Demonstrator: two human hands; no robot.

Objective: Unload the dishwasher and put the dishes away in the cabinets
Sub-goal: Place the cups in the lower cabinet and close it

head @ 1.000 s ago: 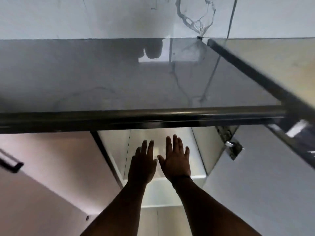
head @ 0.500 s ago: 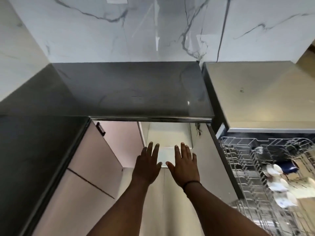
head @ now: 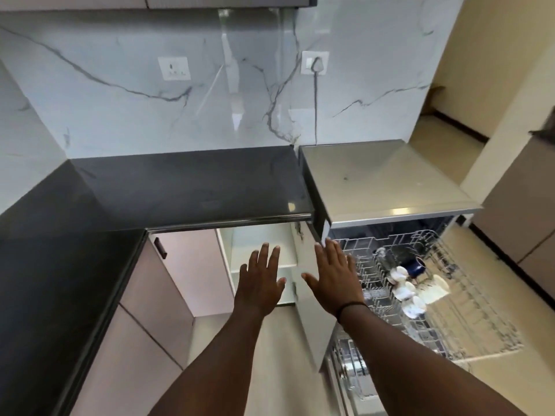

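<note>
Marble-walled kitchen: left hand (head: 260, 284) and right hand (head: 333, 280) reach forward, fingers spread, holding nothing. Beyond them, an open cabinet (head: 259, 250) under the dark surface (head: 186, 187); rightward, white dishes (head: 405, 291) sit in the dishwasher rack (head: 468, 298).

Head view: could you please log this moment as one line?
left hand: open, empty | right hand: open, empty | cabinet: open | dishwasher rack: pulled out, white cups inside

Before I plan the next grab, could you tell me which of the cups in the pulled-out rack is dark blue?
The dark blue cup, farthest back in the upper rack; the other cups are white.
</note>
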